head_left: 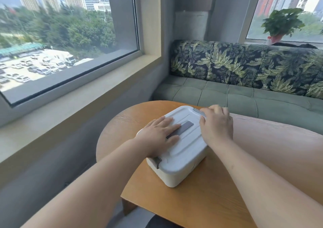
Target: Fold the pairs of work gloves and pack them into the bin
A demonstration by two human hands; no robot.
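- The bin (176,168) sits lidded on the table (201,201), its long axis running away from me and rightward.
- My right hand (216,122) is at the far end, fingers curled over the far latch (198,112).
- My left hand (157,135) presses flat on the lid (188,140), fingers spread, closest to the near latch (156,161).
- No gloves show.
- A sofa (227,94) lies beyond and a window (70,35) to the left.

Open over bare table (192,206) right of the bin (176,173) and on its near side. Blocked above the bin by left hand (157,135) flat on the lid (188,145), right hand (216,124) curled on the far latch (198,111). Hemmed beyond by sofa (227,96), leftward by window ledge (70,105).
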